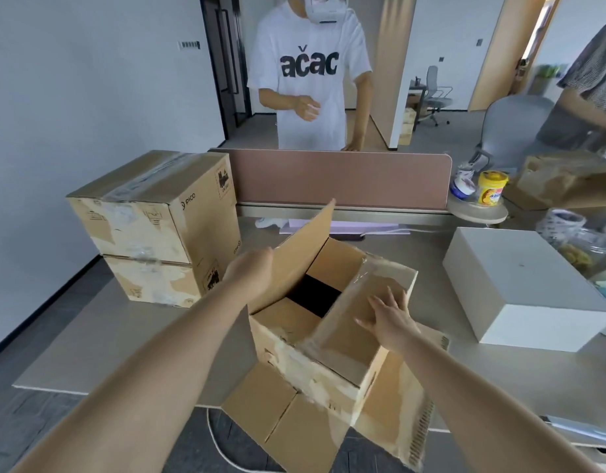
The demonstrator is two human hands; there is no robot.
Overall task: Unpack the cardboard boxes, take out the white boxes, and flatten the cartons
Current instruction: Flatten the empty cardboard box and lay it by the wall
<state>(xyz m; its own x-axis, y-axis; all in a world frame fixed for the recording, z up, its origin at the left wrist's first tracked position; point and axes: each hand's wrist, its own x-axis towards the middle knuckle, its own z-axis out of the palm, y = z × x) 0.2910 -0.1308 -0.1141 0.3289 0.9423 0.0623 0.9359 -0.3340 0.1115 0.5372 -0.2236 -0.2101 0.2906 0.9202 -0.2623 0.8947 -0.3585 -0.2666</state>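
head view, two stacked cartons (165, 233), one white box (520, 288)

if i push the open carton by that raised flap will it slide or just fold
The raised flap would likely fold at its crease: it is one thin sheet hinged to the open carton. The carton probably slides easily, since little shows inside. Its lower flaps hang past the desk edge, so it may tip toward you.
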